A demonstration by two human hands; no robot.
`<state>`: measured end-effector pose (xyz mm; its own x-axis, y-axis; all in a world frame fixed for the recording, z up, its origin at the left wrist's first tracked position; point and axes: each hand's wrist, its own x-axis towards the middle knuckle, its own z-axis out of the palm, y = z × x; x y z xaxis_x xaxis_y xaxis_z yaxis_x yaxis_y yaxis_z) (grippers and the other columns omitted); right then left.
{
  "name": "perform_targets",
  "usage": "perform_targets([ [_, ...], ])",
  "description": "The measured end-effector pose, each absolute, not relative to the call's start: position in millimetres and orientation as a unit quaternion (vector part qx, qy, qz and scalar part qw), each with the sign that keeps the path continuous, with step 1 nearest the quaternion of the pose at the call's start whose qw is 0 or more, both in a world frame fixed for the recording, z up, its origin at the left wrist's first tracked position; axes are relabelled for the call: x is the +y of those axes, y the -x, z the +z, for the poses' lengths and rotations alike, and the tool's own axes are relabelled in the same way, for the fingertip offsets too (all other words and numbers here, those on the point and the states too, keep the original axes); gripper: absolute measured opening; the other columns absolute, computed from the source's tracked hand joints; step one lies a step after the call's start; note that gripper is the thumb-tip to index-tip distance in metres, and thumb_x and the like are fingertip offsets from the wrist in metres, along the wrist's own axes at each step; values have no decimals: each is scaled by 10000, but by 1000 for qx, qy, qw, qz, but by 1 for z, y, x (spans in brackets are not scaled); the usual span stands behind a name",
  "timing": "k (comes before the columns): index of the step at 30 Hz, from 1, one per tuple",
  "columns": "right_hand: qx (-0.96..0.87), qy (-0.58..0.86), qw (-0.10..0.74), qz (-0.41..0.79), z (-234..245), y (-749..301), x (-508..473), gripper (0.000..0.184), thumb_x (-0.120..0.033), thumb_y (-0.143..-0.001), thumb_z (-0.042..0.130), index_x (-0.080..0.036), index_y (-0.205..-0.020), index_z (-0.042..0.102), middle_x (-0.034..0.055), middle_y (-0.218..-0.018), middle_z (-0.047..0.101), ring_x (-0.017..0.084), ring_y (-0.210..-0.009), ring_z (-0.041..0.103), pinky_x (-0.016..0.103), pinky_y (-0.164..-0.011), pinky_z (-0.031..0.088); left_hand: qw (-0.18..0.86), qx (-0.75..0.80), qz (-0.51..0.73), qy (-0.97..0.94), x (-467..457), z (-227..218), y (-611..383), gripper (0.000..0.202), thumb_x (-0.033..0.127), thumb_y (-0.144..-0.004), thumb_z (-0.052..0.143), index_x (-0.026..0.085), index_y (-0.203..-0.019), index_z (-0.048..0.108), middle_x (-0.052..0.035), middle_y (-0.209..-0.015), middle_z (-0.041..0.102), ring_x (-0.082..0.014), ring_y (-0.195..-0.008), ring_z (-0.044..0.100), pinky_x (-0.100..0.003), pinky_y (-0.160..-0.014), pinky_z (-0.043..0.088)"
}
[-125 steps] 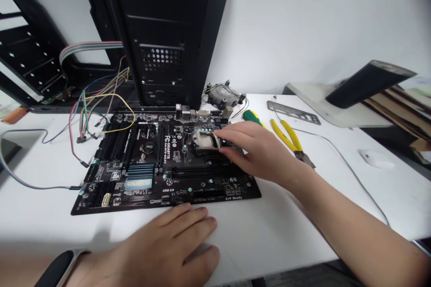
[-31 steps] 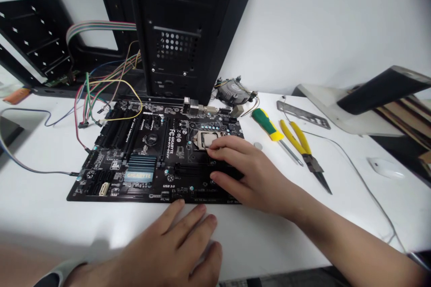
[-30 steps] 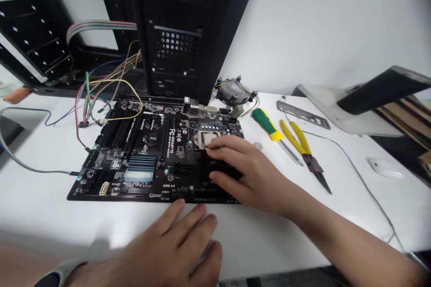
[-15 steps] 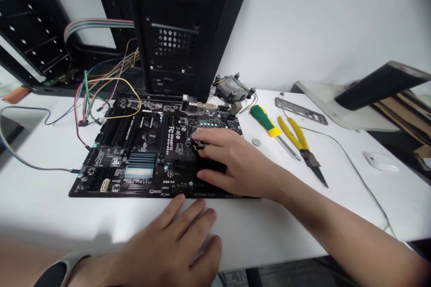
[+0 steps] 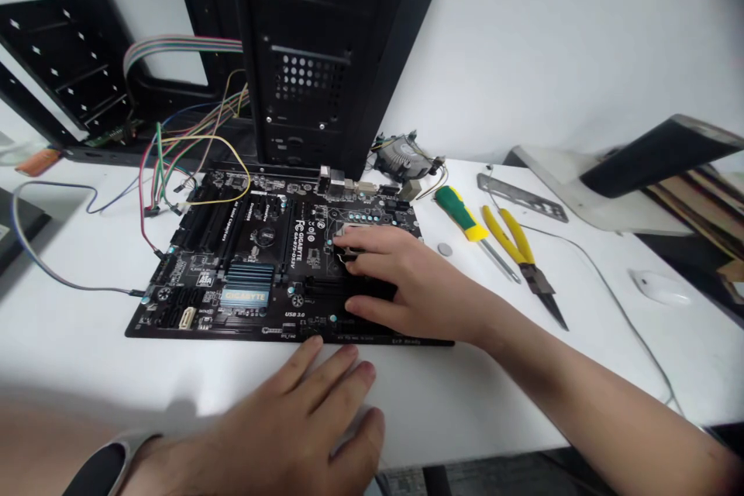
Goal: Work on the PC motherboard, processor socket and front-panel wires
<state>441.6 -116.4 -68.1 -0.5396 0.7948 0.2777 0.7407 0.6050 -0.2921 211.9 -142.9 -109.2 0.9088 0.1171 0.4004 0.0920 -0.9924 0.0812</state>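
A black Gigabyte motherboard [image 5: 256,236] lies flat on the white desk. My right hand [image 5: 407,287] rests on its CPU socket [image 5: 342,242], fingers apart and holding nothing. Those fingers hide most of the socket, and only a sliver of metal shows past them. My left hand [image 5: 302,411] lies open on the desk just in front of the board's near edge, touching nothing else.
A black PC case [image 5: 314,54] stands behind the board, with loose coloured wires at its left. To the right lie a CPU cooler [image 5: 402,157], a green-and-yellow screwdriver [image 5: 459,215], yellow-handled pliers [image 5: 511,244], an I/O shield [image 5: 521,198] and a white mouse [image 5: 659,287].
My right hand has slid left and now covers the socket, where a metal-topped square showed a second ago. The white piece seen earlier under that hand is gone from view. My left hand stays put.
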Motion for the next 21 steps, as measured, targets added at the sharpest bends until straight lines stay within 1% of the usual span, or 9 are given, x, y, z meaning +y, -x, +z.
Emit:
perform_targets([
  [5,-872,443,193,79,-69,-442,-116,185,-316,-840,630,-139,-825,684,155,-1233,642,293,-1194,581,474,-991,489,25,55,198,-978,-142,-109,-212,198,240,-938,497,193,-1099,604,-85,-1209,660,-243,-1134,600,-425,-994,465],
  [11,-869,448,194,80,-70,-442,-116,171,-296,-850,608,-146,-838,687,148,-1236,641,289,-1201,575,474,-989,491,28,56,221,-973,-140,-106,-215,190,234,-954,457,196,-1059,612,-47,-1130,703,-231,-1079,632,-400,-944,502],
  [16,-873,450,179,61,-69,-440,-117,204,-296,-854,605,-115,-844,699,170,-1241,633,319,-1198,572,506,-987,486,22,57,223,-973,-140,-106,-214,193,224,-957,443,201,-1037,617,-35,-1110,713,-228,-1065,640,-390,-919,513],
  [19,-870,462,162,56,-69,-440,-119,264,-338,-875,592,-99,-896,702,187,-1291,600,335,-1232,546,539,-1010,464,22,53,216,-975,-141,-104,-213,190,231,-954,454,195,-1049,615,-45,-1128,704,-231,-1080,630,-395,-930,504],
  [21,-868,472,144,56,-70,-441,-122,312,-374,-901,559,-102,-974,694,184,-1336,570,335,-1263,524,582,-1058,407,20,56,215,-975,-141,-103,-214,186,232,-951,462,189,-1050,613,-56,-1132,699,-234,-1088,622,-398,-939,496],
])
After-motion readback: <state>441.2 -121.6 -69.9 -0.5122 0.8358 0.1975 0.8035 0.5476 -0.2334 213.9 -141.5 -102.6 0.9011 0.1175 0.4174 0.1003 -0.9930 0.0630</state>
